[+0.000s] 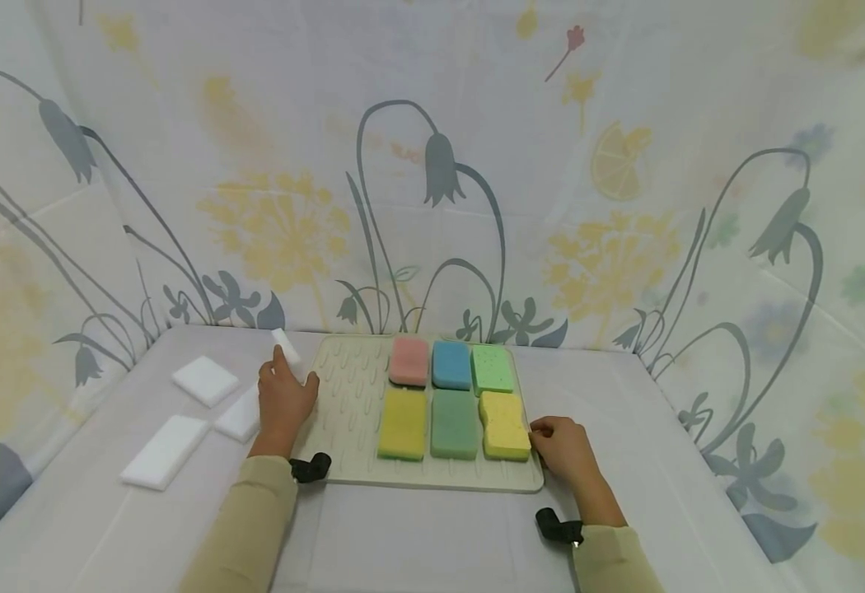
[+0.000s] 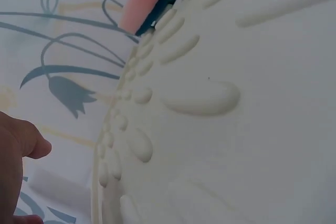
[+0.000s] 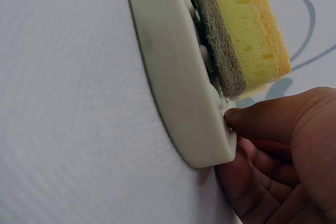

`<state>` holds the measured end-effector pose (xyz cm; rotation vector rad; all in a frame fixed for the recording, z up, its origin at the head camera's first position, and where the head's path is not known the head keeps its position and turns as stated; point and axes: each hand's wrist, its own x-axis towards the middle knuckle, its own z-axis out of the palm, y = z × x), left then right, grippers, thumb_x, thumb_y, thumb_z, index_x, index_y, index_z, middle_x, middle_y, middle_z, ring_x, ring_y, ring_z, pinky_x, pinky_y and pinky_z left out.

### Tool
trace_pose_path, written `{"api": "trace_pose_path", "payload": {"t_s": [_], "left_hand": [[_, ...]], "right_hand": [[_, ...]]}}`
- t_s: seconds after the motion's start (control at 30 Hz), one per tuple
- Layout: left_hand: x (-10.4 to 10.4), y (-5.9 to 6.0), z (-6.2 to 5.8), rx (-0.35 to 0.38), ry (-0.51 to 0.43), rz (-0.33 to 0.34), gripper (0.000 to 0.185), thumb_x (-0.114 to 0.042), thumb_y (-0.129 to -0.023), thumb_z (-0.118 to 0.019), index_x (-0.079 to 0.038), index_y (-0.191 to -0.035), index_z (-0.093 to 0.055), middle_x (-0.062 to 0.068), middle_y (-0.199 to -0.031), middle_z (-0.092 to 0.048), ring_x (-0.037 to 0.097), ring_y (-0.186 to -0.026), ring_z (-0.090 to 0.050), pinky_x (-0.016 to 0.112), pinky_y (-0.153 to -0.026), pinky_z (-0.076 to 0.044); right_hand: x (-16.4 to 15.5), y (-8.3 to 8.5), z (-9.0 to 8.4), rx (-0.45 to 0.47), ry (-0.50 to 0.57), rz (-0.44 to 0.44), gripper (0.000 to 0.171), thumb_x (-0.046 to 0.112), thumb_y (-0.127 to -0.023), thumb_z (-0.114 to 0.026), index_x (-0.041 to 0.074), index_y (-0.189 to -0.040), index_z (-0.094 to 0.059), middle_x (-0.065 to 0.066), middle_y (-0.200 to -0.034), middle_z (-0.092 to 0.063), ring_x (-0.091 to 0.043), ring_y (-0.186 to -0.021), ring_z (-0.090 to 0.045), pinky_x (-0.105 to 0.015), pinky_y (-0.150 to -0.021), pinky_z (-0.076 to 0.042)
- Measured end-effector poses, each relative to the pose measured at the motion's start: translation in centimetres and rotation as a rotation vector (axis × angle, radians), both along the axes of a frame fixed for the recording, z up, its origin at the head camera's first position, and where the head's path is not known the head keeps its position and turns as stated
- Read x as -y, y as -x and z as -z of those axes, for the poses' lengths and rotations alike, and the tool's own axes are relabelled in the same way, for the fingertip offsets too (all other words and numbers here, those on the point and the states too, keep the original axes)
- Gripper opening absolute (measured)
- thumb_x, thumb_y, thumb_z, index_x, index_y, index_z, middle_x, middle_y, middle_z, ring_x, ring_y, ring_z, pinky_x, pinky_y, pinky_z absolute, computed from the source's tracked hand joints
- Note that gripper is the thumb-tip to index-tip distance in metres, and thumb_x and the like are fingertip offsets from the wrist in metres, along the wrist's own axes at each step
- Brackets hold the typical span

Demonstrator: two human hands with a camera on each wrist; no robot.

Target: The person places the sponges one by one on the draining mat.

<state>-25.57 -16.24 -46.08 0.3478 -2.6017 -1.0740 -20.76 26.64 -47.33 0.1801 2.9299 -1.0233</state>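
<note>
Mat [image 1: 347, 395] of cream, rubbery-looking material, with rounded oblong ridges and a smooth thick rim, lies on the table [image 1: 418, 539] between your two hands. One bare ridged stretch of it sits just beside your left hand [image 1: 284, 403]. Six soft, porous sponges rest on it in two rows of three, nearer your right hand [image 1: 566, 449]: pink [image 1: 409, 361], blue [image 1: 451, 365] and speckled light green [image 1: 493, 368] in the farther row, yellow [image 1: 403, 424], darker green [image 1: 454, 424] and a wavy-sided yellow one [image 1: 505, 426] in the nearer. That last sponge, just beside your right fingertips, has a coarse grey-brown scouring layer under its foam.

You also have four smooth white blocks. Three flat blocks [image 1: 165, 453] lie to the left of your left hand, one partly hidden by it; a fourth block [image 1: 284, 346] is at its fingertips. Your left thumb and fingers are spread around that block, though the view leaves actual contact unclear. Your right hand is clenched on the mat's edge, thumb and curled fingers pinching the rim.
</note>
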Motion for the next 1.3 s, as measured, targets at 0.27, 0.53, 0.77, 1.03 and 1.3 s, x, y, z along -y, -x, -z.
{"api": "trace_pose_path", "payload": {"t_s": [0.27, 0.53, 0.77, 1.03, 1.3], "left_hand": [[0.8, 0.7, -0.2, 0.024, 0.007, -0.003, 0.080, -0.023, -0.093, -0.054, 0.006, -0.152, -0.008, 0.039, -0.141, -0.032, 0.056, -0.121, -0.043, 0.062, -0.099, -0.040], [1.7, 1.0, -0.8, 0.069, 0.113, 0.017, 0.075, -0.021, -0.094, -0.051, 0.017, -0.147, -0.013, 0.041, -0.140, -0.036, 0.055, -0.128, -0.038, 0.063, -0.109, -0.028], [1.8, 1.3, -0.7, 0.069, 0.222, 0.001, 0.061, -0.028, -0.092, -0.059, 0.018, -0.129, -0.043, 0.039, -0.121, -0.054, 0.050, -0.118, -0.050, 0.064, -0.106, -0.028], [1.8, 2.2, -0.7, 0.077, 0.218, 0.058, 0.058, -0.026, -0.092, -0.060, 0.015, -0.131, -0.045, 0.036, -0.124, -0.054, 0.049, -0.120, -0.049, 0.064, -0.109, -0.026], [2.0, 3.2, -0.5, 0.116, 0.237, 0.129, 0.053, -0.020, -0.098, -0.051, 0.010, -0.140, -0.040, 0.036, -0.133, -0.049, 0.051, -0.124, -0.046, 0.060, -0.107, -0.032]], "right_hand": [[0.0, 0.0, -0.2, -0.015, -0.004, 0.001, 0.029, 0.017, -0.089, -0.061, 0.000, -0.110, -0.070, -0.007, -0.091, -0.071, -0.014, -0.071, -0.060, -0.026, -0.058, -0.048], [0.0, 0.0, -0.2, -0.021, -0.017, -0.002, 0.029, 0.017, -0.089, -0.060, 0.000, -0.111, -0.070, -0.008, -0.092, -0.071, -0.015, -0.072, -0.060, -0.027, -0.060, -0.047], [0.0, -0.2, -0.2, -0.020, -0.004, 0.001, 0.029, 0.017, -0.089, -0.061, 0.001, -0.111, -0.070, -0.007, -0.092, -0.071, -0.015, -0.071, -0.060, -0.027, -0.059, -0.047], [0.0, -0.2, -0.1, -0.019, -0.003, 0.003, 0.029, 0.017, -0.089, -0.061, 0.000, -0.111, -0.070, -0.008, -0.092, -0.071, -0.014, -0.072, -0.060, -0.026, -0.059, -0.047], [-0.1, -0.1, 0.0, -0.006, 0.026, 0.020, 0.029, 0.017, -0.089, -0.061, 0.001, -0.112, -0.069, -0.007, -0.091, -0.070, -0.013, -0.066, -0.060, -0.026, -0.056, -0.048]]}}
